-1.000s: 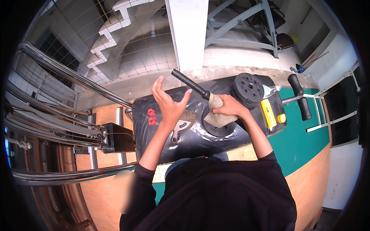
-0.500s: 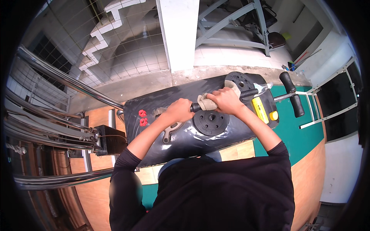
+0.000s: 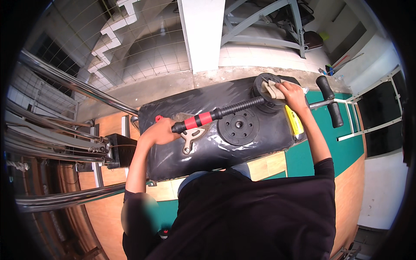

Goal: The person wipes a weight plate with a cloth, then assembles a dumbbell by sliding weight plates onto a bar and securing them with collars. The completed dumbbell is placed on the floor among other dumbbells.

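A dumbbell bar (image 3: 208,115) with a red and black grip and black threaded section slants over the bench. My left hand (image 3: 158,131) is closed at its left end, fingers partly hidden. My right hand (image 3: 293,96) grips a beige cloth (image 3: 273,89) against a black weight plate (image 3: 259,89) at the far right; the bar's right end meets this plate's edge. Another black weight plate (image 3: 238,126) lies flat just below the bar. Beside my left hand, a red collar nut (image 3: 159,118) peeks out. A metal bracket-like piece (image 3: 188,141) lies under the bar's left part.
The black padded bench (image 3: 208,158) carries everything. A yellow bottle (image 3: 294,121) lies at its right side, near a foam-roller bar (image 3: 329,102). Chrome rails (image 3: 82,91) run along the left. A white pillar (image 3: 201,34) stands beyond the bench.
My left hand has moved left with the bar's end, baring the red grip. My right hand has carried the cloth off the bar, rightward and away onto the far plate.
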Motion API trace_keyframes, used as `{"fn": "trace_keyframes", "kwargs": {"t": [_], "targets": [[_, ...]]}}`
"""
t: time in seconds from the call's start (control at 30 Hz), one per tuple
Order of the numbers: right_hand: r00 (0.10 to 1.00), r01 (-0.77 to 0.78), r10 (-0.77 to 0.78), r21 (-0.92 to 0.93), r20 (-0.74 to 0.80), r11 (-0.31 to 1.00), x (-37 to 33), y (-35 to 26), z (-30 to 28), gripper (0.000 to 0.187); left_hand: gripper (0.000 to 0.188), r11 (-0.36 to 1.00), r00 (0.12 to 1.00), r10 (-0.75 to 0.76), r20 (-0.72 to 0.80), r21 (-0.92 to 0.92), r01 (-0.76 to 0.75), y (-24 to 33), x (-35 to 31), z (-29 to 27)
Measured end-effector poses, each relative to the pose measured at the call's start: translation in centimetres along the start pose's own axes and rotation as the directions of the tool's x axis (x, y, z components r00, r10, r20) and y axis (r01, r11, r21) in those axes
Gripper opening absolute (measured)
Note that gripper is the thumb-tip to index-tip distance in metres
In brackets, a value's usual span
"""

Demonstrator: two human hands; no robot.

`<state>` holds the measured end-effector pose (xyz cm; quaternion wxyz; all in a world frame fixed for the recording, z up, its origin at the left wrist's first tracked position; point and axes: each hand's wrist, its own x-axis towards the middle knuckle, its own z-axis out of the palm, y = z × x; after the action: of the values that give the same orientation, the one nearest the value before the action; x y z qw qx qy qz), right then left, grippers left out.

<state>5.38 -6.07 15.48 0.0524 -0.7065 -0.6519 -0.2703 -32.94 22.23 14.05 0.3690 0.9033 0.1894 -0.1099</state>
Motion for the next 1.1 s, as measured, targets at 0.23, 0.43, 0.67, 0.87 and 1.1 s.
{"fn": "trace_keyframes", "kwargs": {"t": [0.23,0.43,0.67,0.87,1.1], "targets": [[0.548,-0.577,0.832,0.682,-0.084,0.449,-1.2,2.9,-2.6,0.036,0.017,0.992,0.960,-0.114,-0.255,-0.087,0.094,-3.2,-2.2,2.5],[0.857,-0.380,0.515,0.690,0.011,0.616,4.8,-7.4,-1.7,0.029,0.018,0.999,0.948,-0.042,-0.315,-0.019,0.038,0.6,0.4,4.8],[0.968,-0.097,0.179,0.398,-0.174,0.912,6.6,-20.8,1.9,0.029,0.021,0.985,0.939,-0.121,-0.322,-0.158,0.073,3.9,1.1,9.4],[0.884,0.360,-0.162,0.415,-0.439,0.836,6.8,-14.1,3.8,0.024,0.027,0.923,0.947,-0.268,-0.177,-0.329,0.200,5.3,-1.9,8.6],[0.873,-0.258,0.435,0.549,-0.220,0.795,2.4,-6.4,6.7,0.021,0.038,0.902,0.972,-0.237,-0.009,-0.374,0.216,2.7,-4.3,10.1]]}}
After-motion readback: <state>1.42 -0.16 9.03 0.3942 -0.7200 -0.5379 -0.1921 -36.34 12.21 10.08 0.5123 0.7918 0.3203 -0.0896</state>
